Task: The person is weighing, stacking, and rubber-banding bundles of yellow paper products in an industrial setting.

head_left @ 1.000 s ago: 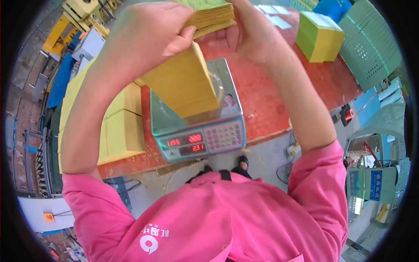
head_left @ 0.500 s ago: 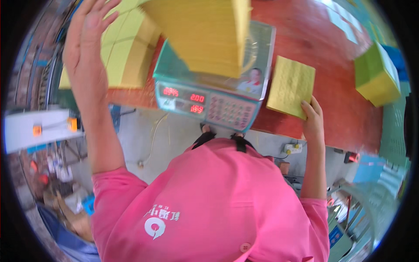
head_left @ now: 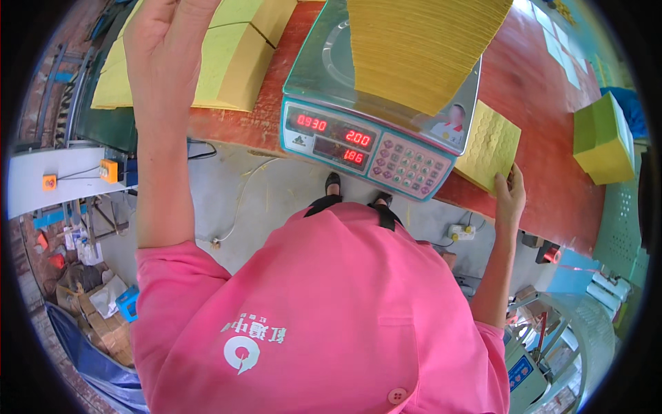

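Note:
A tall, leaning stack of yellow paper sheets [head_left: 414, 62] stands on the steel pan of a teal-edged digital scale [head_left: 293, 114], whose red display is lit. My right hand [head_left: 509, 196] grips the near right corner of a thin stack of embossed yellow paper [head_left: 491, 148], thumb on top. That thin stack lies against the scale's right side, partly hidden by it. Raised at the upper left, my left hand [head_left: 165, 58] is in front of large yellow paper stacks [head_left: 241, 62]. Its thumb and fingers look apart with nothing visible between them; their tips run past the top edge.
The red tabletop [head_left: 545, 159] carries another yellow paper block [head_left: 603, 141] at the far right. A power strip [head_left: 463, 232] with cords is on the floor below the table. At left is a white machine [head_left: 76, 172] with orange switch boxes.
The view has swung, so the scale sits further right and now overlaps the thin stack. The displayed weight is slightly lower. My right hand still holds the thin stack; my left fingers have moved partly out of view.

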A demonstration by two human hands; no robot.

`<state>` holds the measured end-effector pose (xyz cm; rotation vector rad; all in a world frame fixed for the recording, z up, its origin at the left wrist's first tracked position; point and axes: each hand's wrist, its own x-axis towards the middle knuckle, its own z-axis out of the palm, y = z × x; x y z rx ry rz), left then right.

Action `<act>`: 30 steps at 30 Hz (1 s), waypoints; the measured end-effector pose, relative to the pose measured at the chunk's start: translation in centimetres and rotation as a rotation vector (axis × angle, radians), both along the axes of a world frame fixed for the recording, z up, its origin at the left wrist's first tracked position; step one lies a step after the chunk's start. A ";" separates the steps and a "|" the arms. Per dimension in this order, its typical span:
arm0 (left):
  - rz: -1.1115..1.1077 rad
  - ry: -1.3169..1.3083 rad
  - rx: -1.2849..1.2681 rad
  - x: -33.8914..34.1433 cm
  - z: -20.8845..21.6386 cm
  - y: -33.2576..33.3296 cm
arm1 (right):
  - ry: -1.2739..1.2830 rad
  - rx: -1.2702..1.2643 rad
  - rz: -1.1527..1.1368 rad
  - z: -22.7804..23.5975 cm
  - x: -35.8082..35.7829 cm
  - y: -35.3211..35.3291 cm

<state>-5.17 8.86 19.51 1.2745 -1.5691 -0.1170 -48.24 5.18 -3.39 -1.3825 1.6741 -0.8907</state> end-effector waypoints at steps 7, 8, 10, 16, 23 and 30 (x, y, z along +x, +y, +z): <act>-0.403 -0.025 -0.188 2.0 1.1 -5.3 | 0.254 -0.238 -0.135 -0.3 0.4 1.2; -0.410 -0.112 -0.211 1.3 1.1 -5.7 | 0.264 -0.307 -0.153 -0.1 0.5 2.3; -0.403 -0.327 -0.119 -0.7 2.1 -7.4 | 0.262 -0.435 -0.226 0.8 0.9 2.5; -0.463 -0.303 0.084 -2.1 3.0 -9.8 | 0.053 -0.438 -0.253 3.6 4.8 4.6; -0.486 -0.372 0.133 -1.9 3.4 -10.6 | 0.014 -0.399 -0.294 4.2 5.1 4.5; -0.446 -0.320 0.105 -1.8 3.6 -9.9 | -0.072 -0.409 -0.278 4.5 5.5 4.0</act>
